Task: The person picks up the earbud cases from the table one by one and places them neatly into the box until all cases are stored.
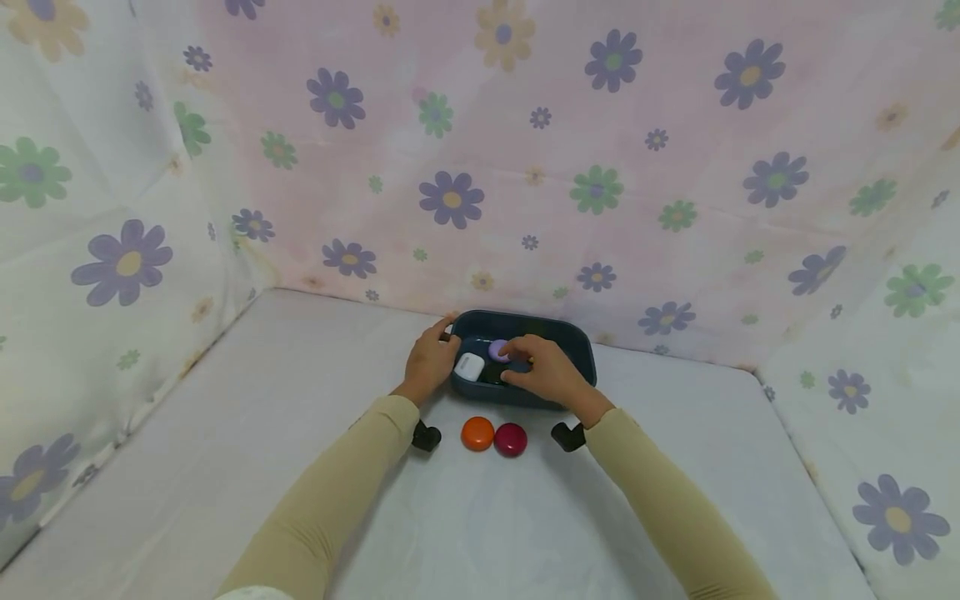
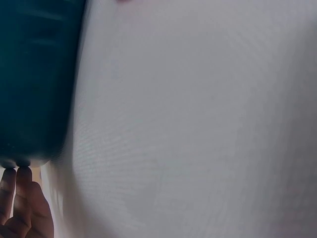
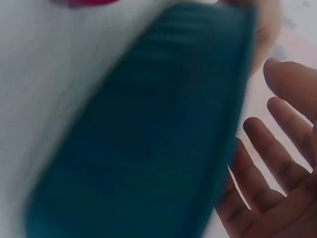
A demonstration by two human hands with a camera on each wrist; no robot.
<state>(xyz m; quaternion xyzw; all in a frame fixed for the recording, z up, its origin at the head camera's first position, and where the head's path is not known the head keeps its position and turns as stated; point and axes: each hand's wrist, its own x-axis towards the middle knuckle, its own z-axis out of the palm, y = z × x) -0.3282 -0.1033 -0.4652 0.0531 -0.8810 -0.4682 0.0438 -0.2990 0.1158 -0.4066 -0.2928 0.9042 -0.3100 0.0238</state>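
Head view: at the far middle of a white cloth-covered table (image 1: pixel 315 358), close to a pale pink flower-print fabric wall (image 1: pixel 525 142), a dark teal rectangular tray with rounded corners (image 1: pixel 510 395). Inside the tray, left half: a glossy white rounded-square piece (image 1: pixel 469 367) at the near left; right of it, a black piece (image 1: pixel 492 374) of unclear shape; farther back, a light purple round disc (image 1: pixel 497 350). At the tray's left end, left hand (image 1: pixel 431 358), set against the rim. Extended over the tray from the near right, right hand (image 1: pixel 551 371), with thumb and forefinger apart beside the purple disc and the black piece. Cannot tell from here whether touching either. On the table, just nearside of the tray: a glossy orange round disc (image 1: pixel 477 433) and, just beside it to the right, a glossy crimson round disc (image 1: pixel 511 440). On both arms, beige sleeves (image 1: pixel 330 508).

Left wrist view: left-hand fingers nearly straight and close together, fingertips touching the tray's outer wall. Thumb out of sight.

Right wrist view: tray blurred, contents hidden behind its outer wall. Right-hand fingers spread, thumb well apart from them, beyond the rim.
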